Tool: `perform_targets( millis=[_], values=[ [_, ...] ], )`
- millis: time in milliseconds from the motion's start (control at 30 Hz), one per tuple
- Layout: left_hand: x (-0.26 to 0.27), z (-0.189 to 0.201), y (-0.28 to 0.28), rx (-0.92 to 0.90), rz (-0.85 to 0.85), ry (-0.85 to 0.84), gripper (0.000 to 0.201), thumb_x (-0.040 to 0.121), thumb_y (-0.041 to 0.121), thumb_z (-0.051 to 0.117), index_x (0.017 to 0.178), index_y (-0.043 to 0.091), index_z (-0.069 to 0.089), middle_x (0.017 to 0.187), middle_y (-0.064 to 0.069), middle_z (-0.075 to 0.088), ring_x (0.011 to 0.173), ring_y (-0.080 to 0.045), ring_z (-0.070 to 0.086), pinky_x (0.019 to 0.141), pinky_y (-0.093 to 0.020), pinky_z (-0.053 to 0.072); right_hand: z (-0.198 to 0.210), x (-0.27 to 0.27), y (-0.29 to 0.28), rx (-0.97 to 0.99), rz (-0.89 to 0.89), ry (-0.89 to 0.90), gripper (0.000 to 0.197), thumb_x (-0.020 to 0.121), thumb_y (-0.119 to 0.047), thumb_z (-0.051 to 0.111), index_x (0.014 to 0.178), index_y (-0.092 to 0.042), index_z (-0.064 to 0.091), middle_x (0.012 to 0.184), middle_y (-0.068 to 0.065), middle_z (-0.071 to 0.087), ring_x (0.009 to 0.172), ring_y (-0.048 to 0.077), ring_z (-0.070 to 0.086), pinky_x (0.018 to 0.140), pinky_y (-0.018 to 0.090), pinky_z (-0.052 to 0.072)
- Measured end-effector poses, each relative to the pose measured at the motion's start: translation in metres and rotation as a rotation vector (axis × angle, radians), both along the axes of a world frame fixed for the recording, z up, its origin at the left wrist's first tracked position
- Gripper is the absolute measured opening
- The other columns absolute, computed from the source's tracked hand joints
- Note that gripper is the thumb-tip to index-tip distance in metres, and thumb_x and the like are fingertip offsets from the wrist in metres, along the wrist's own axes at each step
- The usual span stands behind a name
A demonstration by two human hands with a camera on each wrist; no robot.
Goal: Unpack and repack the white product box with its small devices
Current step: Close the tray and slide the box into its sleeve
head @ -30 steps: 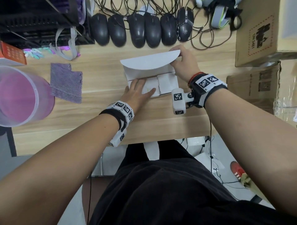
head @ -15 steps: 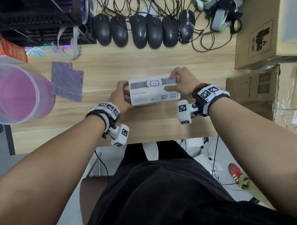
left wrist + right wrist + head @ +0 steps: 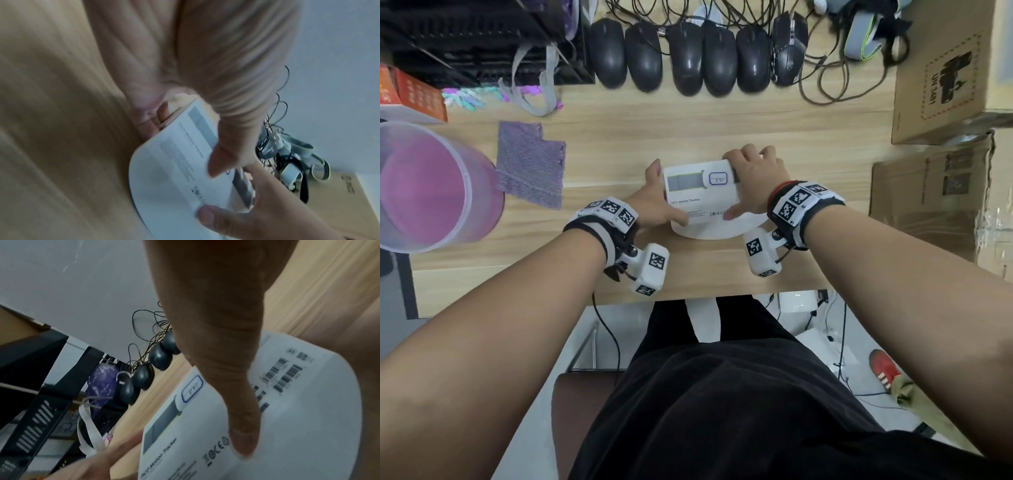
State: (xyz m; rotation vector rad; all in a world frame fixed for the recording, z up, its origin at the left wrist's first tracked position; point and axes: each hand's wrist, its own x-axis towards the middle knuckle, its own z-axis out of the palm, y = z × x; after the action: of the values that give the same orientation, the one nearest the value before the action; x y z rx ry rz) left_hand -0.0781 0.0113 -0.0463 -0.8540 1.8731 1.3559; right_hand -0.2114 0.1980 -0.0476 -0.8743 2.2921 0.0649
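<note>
The white product box (image 3: 698,202) lies on the wooden table (image 3: 619,137) with its printed face up. Its rounded flap (image 3: 715,231) sticks out toward me. My left hand (image 3: 659,198) grips the box's left end, thumb on the printed face. My right hand (image 3: 743,181) grips the right end, fingers curled over the far edge and thumb pressing the near part. In the left wrist view, the box (image 3: 174,170) sits between both thumbs. The right wrist view shows the box (image 3: 298,402), with barcodes, under my thumb. The small devices are hidden.
Several black mice (image 3: 688,58) with tangled cables line the back. A purple cloth (image 3: 529,164) and a pink translucent tub (image 3: 424,185) lie at the left. Cardboard boxes (image 3: 945,75) stand at the right, and a black rack (image 3: 465,41) at back left.
A second ago the box lay open, its flap raised by my right hand and my left hand on the contents. It now lies printed face up, held at both ends.
</note>
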Motion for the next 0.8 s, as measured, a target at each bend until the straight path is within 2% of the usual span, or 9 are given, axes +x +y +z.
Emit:
perform_targets(
  millis=[133,200,267,300,367,467,533,600,800],
  values=[
    [-0.007,0.000,0.000,0.141,0.520,-0.072,0.136,0.043,0.058,0.091,0.152,0.018,0.021,0.154,-0.007,0.039,0.132,-0.023,0.048,0.106,-0.043,0.044,0.002,0.005,-0.005,-0.031,-0.041,-0.085,0.115,0.044,-0.064,0.089,0.140,-0.031,0.036,0.131,0.001,0.044,0.120,0.029,0.040,0.090,0.049,0.044],
    [-0.010,0.007,0.000,0.192,0.587,-0.091,0.100,0.062,0.054,0.087,0.138,0.004,0.046,0.129,-0.011,0.063,0.106,-0.020,0.066,0.079,-0.032,0.057,0.004,0.009,-0.004,-0.029,-0.038,-0.116,0.117,0.043,-0.065,0.088,0.141,-0.034,0.033,0.131,-0.001,0.044,0.120,0.028,0.040,0.088,0.050,0.044],
    [-0.014,0.013,-0.003,0.152,0.529,-0.080,0.050,0.079,0.041,0.079,0.111,0.005,0.066,0.097,-0.009,0.072,0.073,-0.018,0.067,0.055,-0.025,0.049,0.006,0.014,-0.002,-0.039,-0.045,-0.110,0.111,0.046,-0.060,0.089,0.139,-0.035,0.034,0.128,-0.001,0.046,0.116,0.028,0.042,0.084,0.049,0.046],
    [-0.015,0.016,-0.006,0.102,0.464,-0.088,0.041,0.081,0.043,0.076,0.101,0.008,0.068,0.087,-0.008,0.070,0.064,-0.018,0.061,0.051,-0.025,0.042,0.006,0.016,0.000,-0.043,-0.049,-0.103,0.105,0.049,-0.056,0.088,0.137,-0.033,0.034,0.127,-0.001,0.047,0.115,0.029,0.043,0.082,0.047,0.047],
    [-0.019,0.028,-0.011,-0.043,0.323,-0.116,0.045,0.080,0.054,0.071,0.094,0.012,0.066,0.079,-0.005,0.062,0.062,-0.018,0.051,0.054,-0.026,0.036,0.009,0.019,0.003,-0.046,-0.068,-0.106,0.098,0.054,-0.049,0.086,0.135,-0.029,0.036,0.126,0.000,0.048,0.111,0.029,0.044,0.082,0.047,0.049],
    [-0.024,0.053,-0.015,-0.106,0.270,-0.080,0.060,0.082,0.071,0.055,0.100,0.015,0.066,0.089,0.002,0.061,0.080,-0.018,0.054,0.078,-0.033,0.041,0.017,0.020,0.009,-0.129,-0.164,-0.189,0.093,0.053,-0.049,0.086,0.130,-0.025,0.038,0.117,-0.001,0.052,0.102,0.026,0.048,0.082,0.045,0.051],
    [-0.031,0.070,-0.014,0.016,0.344,0.010,0.068,0.081,0.080,0.045,0.099,0.019,0.070,0.093,0.005,0.067,0.089,-0.019,0.058,0.087,-0.038,0.044,0.037,0.015,0.007,-0.254,-0.333,-0.345,0.084,0.061,-0.041,0.086,0.130,-0.023,0.041,0.111,-0.002,0.058,0.099,0.023,0.058,0.074,0.033,0.050],
    [-0.040,0.082,-0.013,0.138,0.482,0.078,0.067,0.082,0.082,0.041,0.093,0.022,0.068,0.087,0.007,0.069,0.087,-0.020,0.060,0.084,-0.037,0.046,0.068,0.011,0.000,-0.363,-0.507,-0.551,0.073,0.071,-0.034,0.079,0.132,-0.019,0.043,0.112,0.000,0.062,0.100,0.022,0.064,0.067,0.027,0.050],
    [-0.063,0.147,-0.005,0.347,0.480,0.267,0.062,0.090,0.069,0.045,0.117,0.018,0.069,0.092,0.006,0.074,0.084,-0.013,0.069,0.089,-0.039,0.054,0.161,-0.002,-0.022,-0.717,-1.010,-0.991,0.021,0.093,-0.023,0.054,0.108,-0.009,0.058,0.077,0.009,0.074,0.061,0.022,0.071,0.058,0.035,0.061]
  ],
)
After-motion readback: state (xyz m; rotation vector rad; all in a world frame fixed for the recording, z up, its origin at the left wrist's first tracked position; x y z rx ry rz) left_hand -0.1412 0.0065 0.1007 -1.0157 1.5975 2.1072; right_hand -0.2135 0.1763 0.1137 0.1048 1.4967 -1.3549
